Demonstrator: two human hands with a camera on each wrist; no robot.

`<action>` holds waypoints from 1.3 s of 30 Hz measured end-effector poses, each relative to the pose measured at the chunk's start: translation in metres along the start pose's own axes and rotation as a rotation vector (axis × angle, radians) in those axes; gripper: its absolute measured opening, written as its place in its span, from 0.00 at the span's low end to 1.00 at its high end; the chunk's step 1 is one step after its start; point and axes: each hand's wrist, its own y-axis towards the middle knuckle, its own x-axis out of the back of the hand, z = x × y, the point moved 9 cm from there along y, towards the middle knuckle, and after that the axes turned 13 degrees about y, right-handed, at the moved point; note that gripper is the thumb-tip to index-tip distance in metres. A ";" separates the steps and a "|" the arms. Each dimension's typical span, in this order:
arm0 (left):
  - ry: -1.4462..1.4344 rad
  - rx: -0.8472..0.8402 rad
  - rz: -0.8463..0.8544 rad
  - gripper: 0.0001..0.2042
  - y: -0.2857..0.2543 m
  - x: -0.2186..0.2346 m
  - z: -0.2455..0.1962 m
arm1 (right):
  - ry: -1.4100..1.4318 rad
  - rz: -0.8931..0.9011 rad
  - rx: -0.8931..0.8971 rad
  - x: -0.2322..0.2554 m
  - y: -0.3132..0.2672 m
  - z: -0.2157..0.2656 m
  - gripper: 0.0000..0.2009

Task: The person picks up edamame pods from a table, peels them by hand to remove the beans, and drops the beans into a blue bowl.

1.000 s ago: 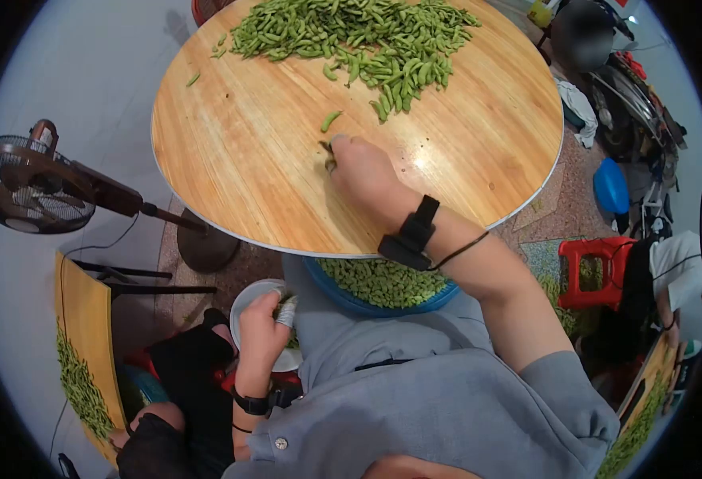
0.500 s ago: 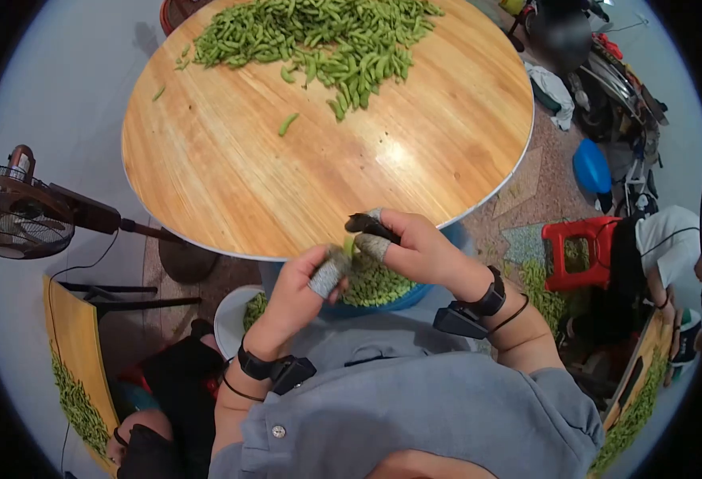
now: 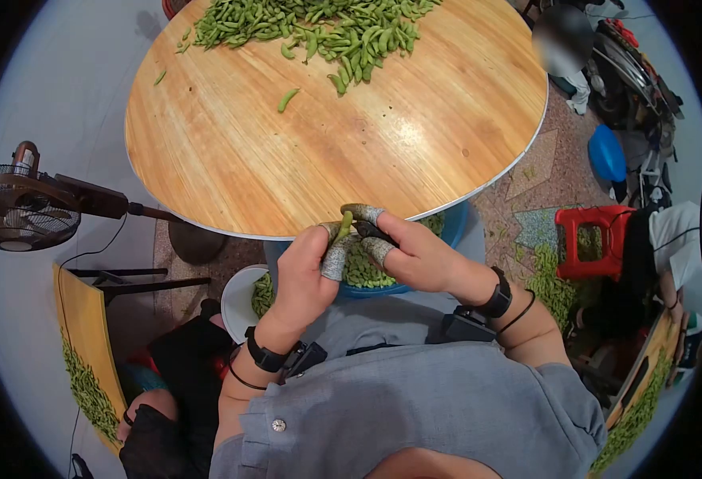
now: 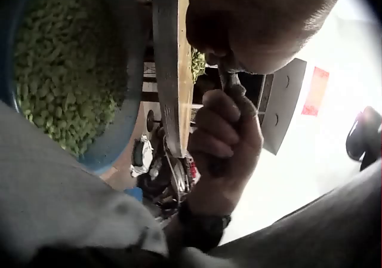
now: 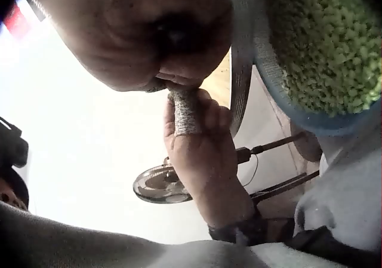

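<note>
Here both hands meet just off the near rim of the tabletop (image 3: 231, 160), pinching one pod (image 3: 344, 224) between taped fingertips. The left hand (image 3: 303, 275) grips it from the left, the right hand (image 3: 415, 255) from the right. The pod stands nearly upright, its long axis pointing away from the person, its far end poking above the fingers. Directly below sits a blue bowl (image 3: 454, 227) of shelled beans; the pod pile (image 3: 319, 24) lies far across the tabletop.
</note>
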 end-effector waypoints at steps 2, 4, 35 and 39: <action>0.233 -0.153 -0.083 0.08 -0.003 0.004 -0.012 | 0.070 -0.029 0.021 0.003 0.001 0.002 0.21; 0.130 -0.083 -0.008 0.08 -0.004 0.002 -0.001 | 0.432 0.034 -0.387 -0.007 -0.006 -0.017 0.22; -0.932 0.621 0.667 0.09 -0.078 -0.065 0.021 | -0.131 -0.007 -0.117 -0.004 -0.025 -0.038 0.12; -1.236 0.761 0.718 0.10 -0.086 -0.074 0.019 | 0.269 0.126 -0.416 -0.015 -0.035 -0.073 0.06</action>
